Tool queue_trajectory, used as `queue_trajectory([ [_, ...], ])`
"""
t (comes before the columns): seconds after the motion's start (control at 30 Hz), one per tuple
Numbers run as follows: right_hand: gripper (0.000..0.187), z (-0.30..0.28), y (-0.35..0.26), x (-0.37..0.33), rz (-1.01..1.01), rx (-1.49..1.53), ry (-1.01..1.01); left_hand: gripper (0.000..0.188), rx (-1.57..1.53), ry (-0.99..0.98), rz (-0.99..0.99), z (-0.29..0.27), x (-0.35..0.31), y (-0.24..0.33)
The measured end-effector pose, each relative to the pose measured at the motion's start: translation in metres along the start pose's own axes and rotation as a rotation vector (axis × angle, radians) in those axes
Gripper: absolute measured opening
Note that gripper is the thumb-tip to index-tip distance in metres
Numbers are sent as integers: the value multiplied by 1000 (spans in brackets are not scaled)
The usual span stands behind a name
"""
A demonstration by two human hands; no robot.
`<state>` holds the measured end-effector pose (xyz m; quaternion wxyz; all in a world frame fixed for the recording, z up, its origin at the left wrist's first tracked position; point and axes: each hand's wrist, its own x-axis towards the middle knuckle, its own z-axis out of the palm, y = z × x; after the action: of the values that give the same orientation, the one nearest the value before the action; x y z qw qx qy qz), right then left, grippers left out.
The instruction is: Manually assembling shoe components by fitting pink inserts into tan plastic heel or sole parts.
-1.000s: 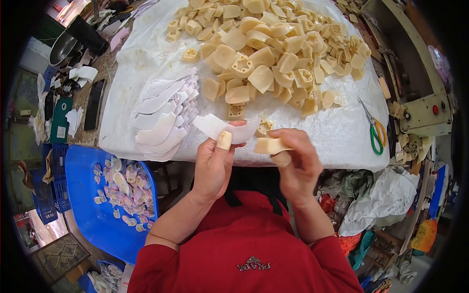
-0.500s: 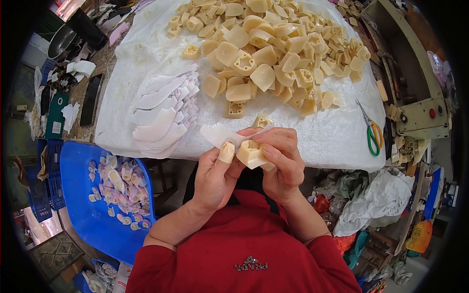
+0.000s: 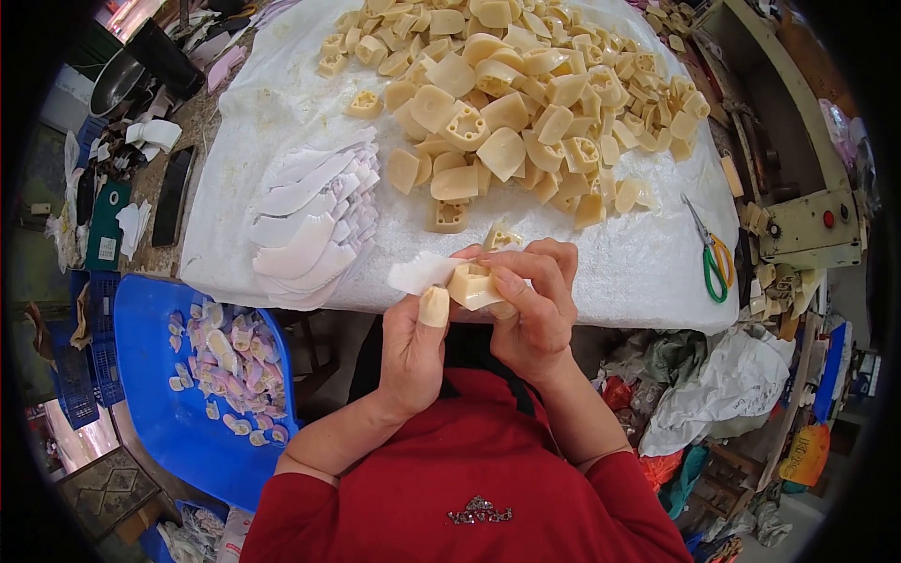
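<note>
My left hand [image 3: 413, 352] has a pale finger cot [image 3: 433, 308] on its thumb. It pinches a white, scallop-edged covering piece [image 3: 419, 273] against a cream plastic shoe heel [image 3: 476, 287]. The heel is hollow at the top and tilted, just off the table's front edge. My right hand [image 3: 537, 310] grips the heel's right side, thumb and fingers pressed on it; part of the heel and of the covering is hidden by my fingers. Just beyond my hands lies another loose heel [image 3: 502, 236]. A fanned stack of white covering pieces [image 3: 302, 225] lies to the left.
A big heap of cream heels [image 3: 526, 103] covers the far part of the white-sheeted table [image 3: 239, 122]. Green-and-orange scissors [image 3: 713, 263] lie at the right. A blue bin [image 3: 155, 403] with several pinkish-white pieces stands at lower left. Crumpled plastic bags [image 3: 727, 385] sit at lower right.
The heel has shifted slightly left and tipped. My right hand has moved a little left with it. Less of the white covering shows at the heel's right side now.
</note>
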<state>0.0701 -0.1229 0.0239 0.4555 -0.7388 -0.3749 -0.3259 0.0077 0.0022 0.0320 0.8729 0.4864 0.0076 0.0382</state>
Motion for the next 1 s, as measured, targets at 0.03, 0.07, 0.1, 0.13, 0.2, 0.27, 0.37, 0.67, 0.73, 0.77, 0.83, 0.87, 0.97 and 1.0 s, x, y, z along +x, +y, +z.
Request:
queue_trajectory([
  [0.03,43,1,1,-2,8,14,8,42,106,-41,67,-3,2,0],
  [0.07,41,1,2,-2,16,27,16,42,104,-42,69,-4,5,2],
  [0.1,41,-1,2,-3,19,23,15,40,179,11,86,-5,8,5],
  [0.13,37,-5,2,-2,26,-27,-6,38,254,64,103,-8,9,7],
  [0.2,33,-12,-2,2,37,-81,-27,31,371,155,161,-19,8,8],
  [0.27,27,-20,-10,8,47,-311,-190,24,506,122,138,-18,8,17],
  [0.37,26,-21,-13,15,103,-402,-296,22,514,136,126,-12,8,15],
  [0.67,23,-24,-15,18,143,-388,-434,21,883,65,310,-9,11,4],
  [0.73,23,-24,-9,14,165,-354,-433,20,971,39,389,-7,12,3],
  [0.77,23,-23,-5,11,183,-319,-435,21,991,28,388,-7,11,3],
  [0.83,22,-21,3,5,219,-225,-378,21,1009,10,386,-8,12,2],
  [0.87,21,-21,5,3,250,-129,-323,22,892,5,336,-13,13,0],
  [0.97,20,-24,3,2,347,65,-327,25,684,-31,297,-28,18,-13],
  [1.0,20,-25,4,1,348,69,-328,26,586,-68,312,-31,21,-15],
])
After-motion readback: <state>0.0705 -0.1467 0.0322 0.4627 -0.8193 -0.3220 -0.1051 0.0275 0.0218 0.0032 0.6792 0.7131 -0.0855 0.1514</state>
